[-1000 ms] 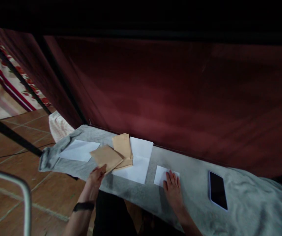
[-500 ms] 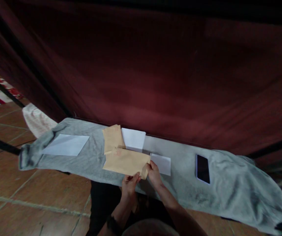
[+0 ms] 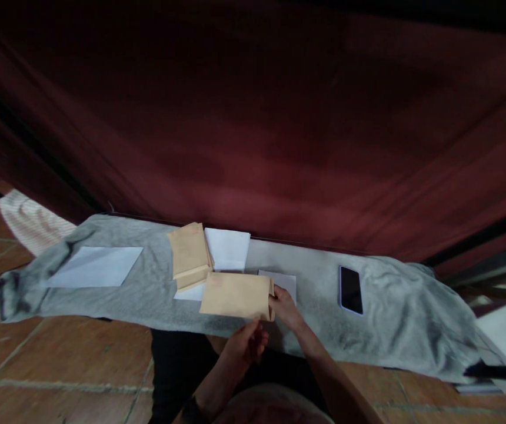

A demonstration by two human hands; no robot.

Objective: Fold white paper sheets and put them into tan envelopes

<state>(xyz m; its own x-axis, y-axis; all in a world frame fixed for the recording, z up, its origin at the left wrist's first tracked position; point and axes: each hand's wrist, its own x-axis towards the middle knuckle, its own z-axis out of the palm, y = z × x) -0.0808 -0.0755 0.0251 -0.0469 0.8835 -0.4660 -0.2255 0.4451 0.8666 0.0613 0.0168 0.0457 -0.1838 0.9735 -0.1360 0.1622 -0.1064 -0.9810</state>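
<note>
A tan paper envelope (image 3: 235, 294) lies lengthwise in front of me, its flap end to the right. My right hand (image 3: 283, 306) pinches that end, with fingertips partly hidden at the fold. My left hand (image 3: 247, 343) is just below the lower right corner, its thumb tip by the envelope's edge. Its fingers are loosely curled and apart from the thumb, with nothing visible between them. Behind and to the left lies a pile of tan envelopes (image 3: 190, 250). Beside that pile is a stack of white paper (image 3: 227, 248). Another white sheet (image 3: 279, 280) shows partly behind my right hand.
Grey cloth (image 3: 315, 330) covers the narrow surface. A larger white sheet (image 3: 96, 266) lies at the left, and a phone (image 3: 350, 290) with a dark screen at the right. A dark red fabric wall (image 3: 253, 147) rises along the back edge.
My left hand has let go of the envelope's corner and dropped slightly lower. The envelope now lies straighter, its right end showing the flap, still in my right hand. The camera view has shifted a little.
</note>
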